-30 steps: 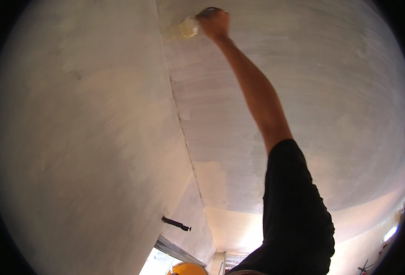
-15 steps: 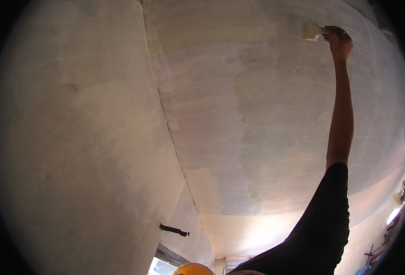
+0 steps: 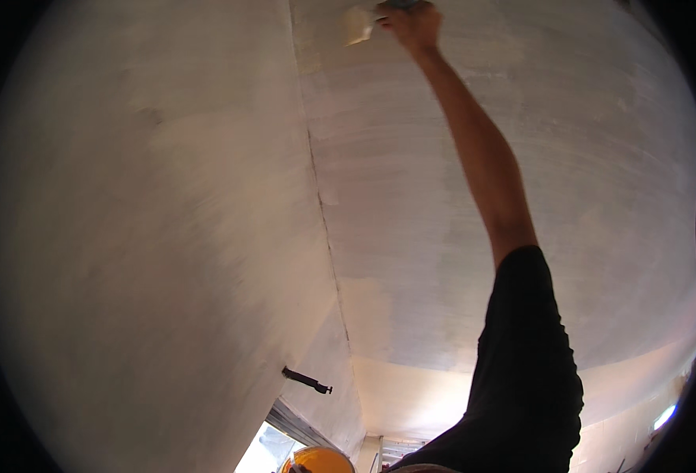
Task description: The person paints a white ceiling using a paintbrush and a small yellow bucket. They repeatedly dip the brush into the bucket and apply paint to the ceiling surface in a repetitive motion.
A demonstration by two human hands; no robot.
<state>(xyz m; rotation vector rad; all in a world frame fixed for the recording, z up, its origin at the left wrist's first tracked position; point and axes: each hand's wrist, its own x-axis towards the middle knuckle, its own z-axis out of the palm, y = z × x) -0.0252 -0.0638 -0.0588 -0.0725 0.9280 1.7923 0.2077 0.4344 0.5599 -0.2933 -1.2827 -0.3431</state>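
You are reaching your right hand (image 3: 412, 24) up to the ceiling (image 3: 521, 158), fingers closed around a paintbrush (image 3: 361, 24) whose pale bristles are touching the ceiling just beside the corner seam (image 3: 320, 197) where it meets the wall (image 3: 143, 236). Your left hand is lying out of view.

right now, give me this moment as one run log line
right hand: raised, shut on brush | brush: against ceiling beside the wall corner | left hand: out of view | below: yellow hard hat
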